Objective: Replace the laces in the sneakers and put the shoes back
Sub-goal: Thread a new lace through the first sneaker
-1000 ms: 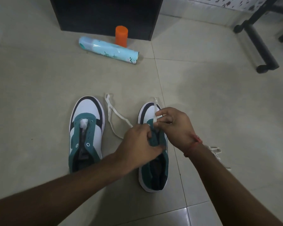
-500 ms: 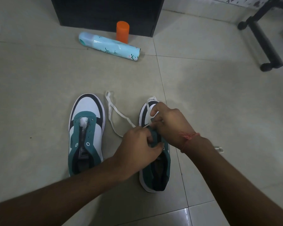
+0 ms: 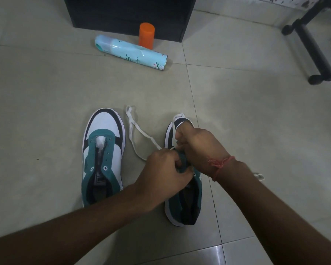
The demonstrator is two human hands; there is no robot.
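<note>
The lying pale-blue spray can (image 3: 131, 52) bears lettering too blurred to read.

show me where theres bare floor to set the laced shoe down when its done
Bare tile lies left of the left sneaker, and a wide patch to the right of the right sneaker, short of the black chair base. It is crowded between the sneakers, where the white lace loops, and up by the spray can and orange cap.

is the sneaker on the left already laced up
No, the left sneaker shows bare eyelets with no lace through them.
</note>
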